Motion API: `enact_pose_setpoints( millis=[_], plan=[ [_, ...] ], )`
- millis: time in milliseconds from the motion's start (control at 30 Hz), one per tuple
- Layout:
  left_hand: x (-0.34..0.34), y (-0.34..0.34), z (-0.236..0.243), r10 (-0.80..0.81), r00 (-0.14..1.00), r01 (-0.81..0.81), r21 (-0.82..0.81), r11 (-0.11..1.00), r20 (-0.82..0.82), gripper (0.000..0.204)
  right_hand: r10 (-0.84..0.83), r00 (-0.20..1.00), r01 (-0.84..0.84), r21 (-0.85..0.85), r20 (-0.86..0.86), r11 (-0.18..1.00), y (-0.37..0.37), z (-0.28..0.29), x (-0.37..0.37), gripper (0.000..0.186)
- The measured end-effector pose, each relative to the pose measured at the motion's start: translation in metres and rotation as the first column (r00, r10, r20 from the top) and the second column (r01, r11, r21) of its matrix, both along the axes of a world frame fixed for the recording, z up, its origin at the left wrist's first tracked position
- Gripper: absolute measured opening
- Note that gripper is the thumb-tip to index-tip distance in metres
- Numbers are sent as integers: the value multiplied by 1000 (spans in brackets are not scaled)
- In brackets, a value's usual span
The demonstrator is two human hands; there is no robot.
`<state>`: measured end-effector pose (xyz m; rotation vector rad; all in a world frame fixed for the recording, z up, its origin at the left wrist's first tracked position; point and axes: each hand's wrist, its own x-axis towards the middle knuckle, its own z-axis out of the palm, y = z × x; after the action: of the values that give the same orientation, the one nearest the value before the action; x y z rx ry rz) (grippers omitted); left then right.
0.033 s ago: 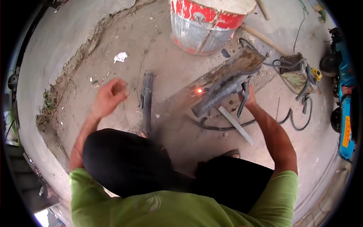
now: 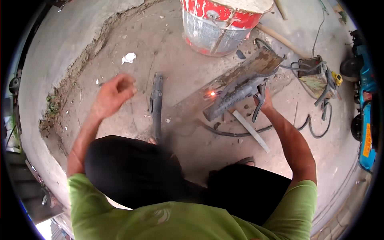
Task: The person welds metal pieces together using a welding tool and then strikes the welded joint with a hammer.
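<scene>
Just left of the right hand (image 2: 266, 103), which is wrapped round a dark clamp (image 2: 261, 96), is a ridged metal piece (image 2: 235, 97); the glowing spot (image 2: 213, 94) beside it suggests unfinished work. The left hand (image 2: 114, 96), loosely curled and holding nothing, has floor between it and the dark bar (image 2: 157, 106) on its right, and a broken concrete edge (image 2: 74, 66) beyond its left.

A paint-streaked red and grey drum (image 2: 218, 35) is set at the far side, with a wooden pole (image 2: 283, 41) laid slanting beside it. A white scrap (image 2: 129, 58) is seen on the ground (image 2: 180, 72) — weeds (image 2: 51, 104) are gathered by the broken concrete edge (image 2: 95, 45) — and a blue machine (image 2: 366, 159) is placed at far right.
</scene>
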<state>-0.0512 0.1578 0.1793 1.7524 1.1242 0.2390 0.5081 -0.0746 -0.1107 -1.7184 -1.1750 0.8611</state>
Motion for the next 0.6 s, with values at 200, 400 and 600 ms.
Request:
enact_pose_setpoints(
  millis=[200, 400, 600],
  plan=[
    [115, 9, 112, -501, 772, 598, 179, 781, -392, 23, -123, 966, 107, -80, -228, 991, 18, 24, -20, 6],
    [153, -30, 90, -496, 822, 563, 265, 783, -280, 26, 40, 915, 92, -305, 401, 948, 54, 121, -72, 37],
    [147, -28, 28, -443, 833, 552, 554, 623, -333, 38, 32, 906, 108, -304, 421, 947, 74, 130, -77, 52]
  ],
)
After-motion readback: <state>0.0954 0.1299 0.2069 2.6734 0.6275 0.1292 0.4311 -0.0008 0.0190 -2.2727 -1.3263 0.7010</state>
